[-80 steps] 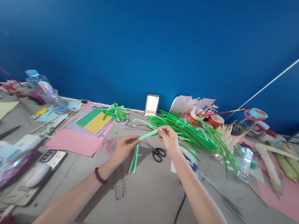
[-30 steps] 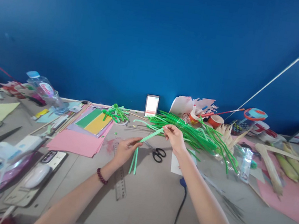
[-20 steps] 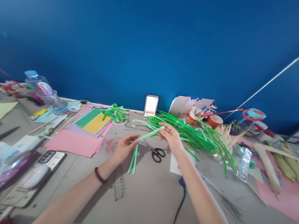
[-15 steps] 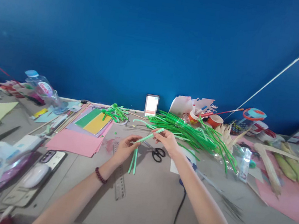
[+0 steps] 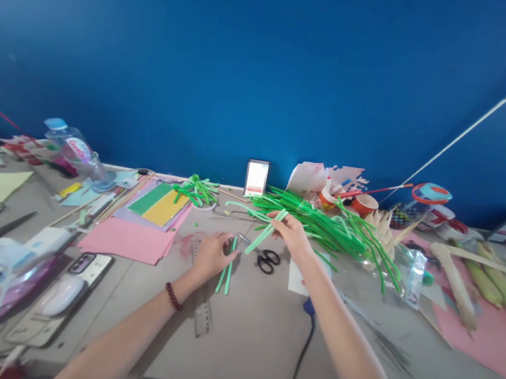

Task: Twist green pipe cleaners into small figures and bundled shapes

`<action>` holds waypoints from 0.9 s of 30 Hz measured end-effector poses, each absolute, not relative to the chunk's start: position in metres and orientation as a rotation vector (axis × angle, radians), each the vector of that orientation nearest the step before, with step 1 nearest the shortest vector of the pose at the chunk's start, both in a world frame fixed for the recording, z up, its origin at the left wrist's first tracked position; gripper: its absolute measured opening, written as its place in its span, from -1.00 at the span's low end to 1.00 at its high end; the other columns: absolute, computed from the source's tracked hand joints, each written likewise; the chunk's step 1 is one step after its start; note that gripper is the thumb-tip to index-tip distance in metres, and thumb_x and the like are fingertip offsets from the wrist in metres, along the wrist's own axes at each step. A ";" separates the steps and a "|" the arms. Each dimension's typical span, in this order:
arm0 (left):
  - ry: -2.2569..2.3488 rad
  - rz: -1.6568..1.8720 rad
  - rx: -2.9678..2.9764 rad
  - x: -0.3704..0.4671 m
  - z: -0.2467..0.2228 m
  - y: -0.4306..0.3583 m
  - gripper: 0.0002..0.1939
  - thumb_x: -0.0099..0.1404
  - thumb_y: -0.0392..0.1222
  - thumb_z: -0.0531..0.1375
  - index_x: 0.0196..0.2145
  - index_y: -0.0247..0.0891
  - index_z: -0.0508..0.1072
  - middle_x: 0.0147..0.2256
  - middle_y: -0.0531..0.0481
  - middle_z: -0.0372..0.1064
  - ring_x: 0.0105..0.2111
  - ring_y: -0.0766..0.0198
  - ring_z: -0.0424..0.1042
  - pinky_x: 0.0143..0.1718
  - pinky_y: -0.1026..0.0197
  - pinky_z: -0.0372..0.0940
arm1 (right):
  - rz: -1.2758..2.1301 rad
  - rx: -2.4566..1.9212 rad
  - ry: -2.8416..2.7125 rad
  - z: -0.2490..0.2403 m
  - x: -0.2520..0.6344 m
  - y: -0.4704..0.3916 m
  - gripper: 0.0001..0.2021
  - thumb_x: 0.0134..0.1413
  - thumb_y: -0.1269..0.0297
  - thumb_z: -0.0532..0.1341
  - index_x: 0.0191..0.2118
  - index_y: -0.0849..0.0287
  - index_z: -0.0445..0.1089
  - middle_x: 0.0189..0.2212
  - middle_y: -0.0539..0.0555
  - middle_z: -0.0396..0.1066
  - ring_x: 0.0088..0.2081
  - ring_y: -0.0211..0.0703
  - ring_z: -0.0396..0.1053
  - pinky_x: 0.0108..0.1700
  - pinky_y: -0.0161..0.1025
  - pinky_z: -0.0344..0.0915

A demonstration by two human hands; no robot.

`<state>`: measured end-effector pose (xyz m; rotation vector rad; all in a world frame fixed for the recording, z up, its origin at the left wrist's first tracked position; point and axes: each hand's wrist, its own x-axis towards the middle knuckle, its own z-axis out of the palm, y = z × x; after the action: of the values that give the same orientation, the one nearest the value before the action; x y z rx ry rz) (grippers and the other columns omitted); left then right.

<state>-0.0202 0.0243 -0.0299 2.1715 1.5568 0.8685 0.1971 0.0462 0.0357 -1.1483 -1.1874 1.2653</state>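
My right hand (image 5: 288, 232) pinches a few light green pipe cleaners (image 5: 265, 235), which slant down to the left over the table. My left hand (image 5: 215, 256) is beside two more light green strips (image 5: 228, 275) on the tabletop; its thumb and fingers are apart, and nothing shows between them. Black-handled scissors (image 5: 267, 261) lie just right of these strips. Under and below my left wrist is a clear ruler (image 5: 202, 316). Behind my right hand spreads a large bundle of green pipe cleaners (image 5: 324, 223).
Pink paper (image 5: 129, 242) and green and yellow sheets (image 5: 166, 206) lie left, near curled green pieces (image 5: 197, 192). A phone (image 5: 56, 306), cables and a bottle (image 5: 75, 145) are farther left. Red cups (image 5: 364, 204) and corn husks (image 5: 487, 284) stand or lie right.
My left hand has let go of the held pipe cleaners and moved slightly down. My right hand has shifted a little right with them, and they now slant more steeply.
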 end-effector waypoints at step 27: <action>0.951 1.153 1.021 -0.014 -0.018 0.026 -0.62 -0.07 -0.19 0.36 -0.26 -0.27 0.43 -0.41 0.06 0.36 -0.52 0.42 0.29 -0.47 0.35 0.22 | 1.680 -1.205 -1.450 0.026 0.166 0.026 -0.69 -0.16 0.27 0.35 -0.21 0.21 0.41 -0.59 -0.08 0.32 -0.62 -0.43 0.19 -0.60 -0.45 0.18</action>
<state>-0.0141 0.0256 -0.0181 1.0213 0.9512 1.1527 0.1658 0.0265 0.0255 -1.2052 -1.4500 1.6798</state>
